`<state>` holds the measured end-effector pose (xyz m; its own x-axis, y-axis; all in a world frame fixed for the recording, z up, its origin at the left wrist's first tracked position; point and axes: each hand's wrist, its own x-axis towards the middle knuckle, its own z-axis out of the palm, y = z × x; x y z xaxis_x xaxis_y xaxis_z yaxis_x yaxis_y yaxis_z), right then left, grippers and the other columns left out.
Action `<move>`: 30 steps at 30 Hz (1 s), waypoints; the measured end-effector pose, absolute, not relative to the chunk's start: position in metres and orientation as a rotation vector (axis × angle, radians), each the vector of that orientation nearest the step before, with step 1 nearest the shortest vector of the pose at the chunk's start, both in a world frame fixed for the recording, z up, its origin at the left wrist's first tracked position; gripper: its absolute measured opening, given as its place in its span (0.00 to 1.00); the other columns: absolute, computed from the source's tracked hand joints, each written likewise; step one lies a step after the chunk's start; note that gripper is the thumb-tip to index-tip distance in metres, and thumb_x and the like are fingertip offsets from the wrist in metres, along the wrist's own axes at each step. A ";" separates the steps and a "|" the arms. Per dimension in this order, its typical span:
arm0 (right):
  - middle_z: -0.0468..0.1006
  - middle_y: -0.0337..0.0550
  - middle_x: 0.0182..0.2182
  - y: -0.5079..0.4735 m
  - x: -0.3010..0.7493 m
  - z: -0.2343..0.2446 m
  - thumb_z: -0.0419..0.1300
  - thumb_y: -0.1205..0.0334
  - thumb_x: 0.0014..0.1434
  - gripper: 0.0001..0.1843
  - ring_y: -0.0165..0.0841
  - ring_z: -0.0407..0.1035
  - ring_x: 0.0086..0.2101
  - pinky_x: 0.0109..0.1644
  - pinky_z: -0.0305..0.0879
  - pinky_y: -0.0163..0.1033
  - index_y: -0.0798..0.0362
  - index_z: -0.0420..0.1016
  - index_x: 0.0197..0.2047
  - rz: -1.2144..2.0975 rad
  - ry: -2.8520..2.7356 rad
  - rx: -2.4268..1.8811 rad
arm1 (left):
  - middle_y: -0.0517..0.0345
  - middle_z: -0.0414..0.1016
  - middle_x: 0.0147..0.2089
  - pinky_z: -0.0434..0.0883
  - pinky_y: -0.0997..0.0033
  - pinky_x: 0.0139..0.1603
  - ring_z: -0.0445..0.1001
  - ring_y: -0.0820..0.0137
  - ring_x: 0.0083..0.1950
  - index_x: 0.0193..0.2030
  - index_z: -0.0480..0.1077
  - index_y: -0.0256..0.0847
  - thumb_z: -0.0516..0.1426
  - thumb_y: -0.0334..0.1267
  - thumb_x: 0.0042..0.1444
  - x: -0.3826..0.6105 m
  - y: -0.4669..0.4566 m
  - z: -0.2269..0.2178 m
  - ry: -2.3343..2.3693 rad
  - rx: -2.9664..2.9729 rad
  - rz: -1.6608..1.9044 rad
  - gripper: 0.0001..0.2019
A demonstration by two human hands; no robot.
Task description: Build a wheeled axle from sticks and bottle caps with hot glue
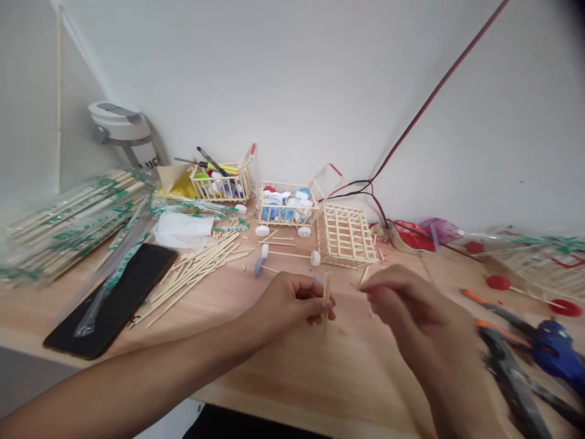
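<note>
My left hand (pixel 292 305) pinches a short wooden stick (pixel 326 300) and holds it upright over the wooden table (pixel 283 366). Close to its right, my right hand (pixel 406 302) is blurred, its fingers curled together near the stick's top; a small stick end shows at its fingertips (pixel 364 277). Just behind the hands stands an empty stick-built cage (pixel 345 235). A stick axle with white and blue cap wheels (pixel 286 259) lies beside it.
Two small stick carts (pixel 287 207) (pixel 222 182) hold bottle caps and pens. Loose sticks (pixel 201 268) and wrapped chopstick packs (pixel 68 219) lie left, beside a black phone (pixel 114 299). Pliers and a blue tool (pixel 543 347) lie right. Red and black wires (pixel 411 128) climb the wall.
</note>
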<state>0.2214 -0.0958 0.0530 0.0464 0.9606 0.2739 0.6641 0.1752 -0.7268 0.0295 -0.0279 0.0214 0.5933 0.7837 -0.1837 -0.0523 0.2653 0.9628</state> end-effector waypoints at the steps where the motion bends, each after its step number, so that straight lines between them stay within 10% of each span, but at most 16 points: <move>1: 0.75 0.42 0.26 -0.082 0.215 0.053 0.56 0.52 0.61 0.13 0.34 0.68 0.28 0.30 0.63 0.37 0.48 0.76 0.30 0.498 -1.698 -1.598 | 0.54 0.78 0.32 0.66 0.78 0.31 0.69 0.77 0.28 0.34 0.77 0.35 0.61 0.38 0.52 0.029 -0.028 0.023 0.782 1.191 0.692 0.08; 21: 0.71 0.37 0.22 -0.067 0.186 0.014 0.57 0.51 0.59 0.15 0.29 0.65 0.24 0.28 0.59 0.33 0.52 0.69 0.27 1.145 -1.645 -1.546 | 0.56 0.79 0.38 0.65 0.66 0.47 0.72 0.67 0.41 0.34 0.77 0.39 0.57 0.33 0.57 -0.005 0.006 0.054 1.119 2.139 0.949 0.06; 30: 0.68 0.35 0.20 -0.068 0.185 0.014 0.55 0.53 0.59 0.14 0.28 0.62 0.23 0.27 0.56 0.34 0.52 0.67 0.27 1.246 -1.675 -1.534 | 0.51 0.78 0.32 0.61 0.62 0.45 0.69 0.63 0.38 0.29 0.77 0.38 0.55 0.28 0.53 -0.020 0.019 0.024 1.090 2.656 0.467 0.09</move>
<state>0.1853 -0.0685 0.0141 -0.2027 0.9609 -0.1886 0.4570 -0.0775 -0.8861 -0.0197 0.0195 0.0239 0.6720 0.7123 0.2028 0.6381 -0.6958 0.3297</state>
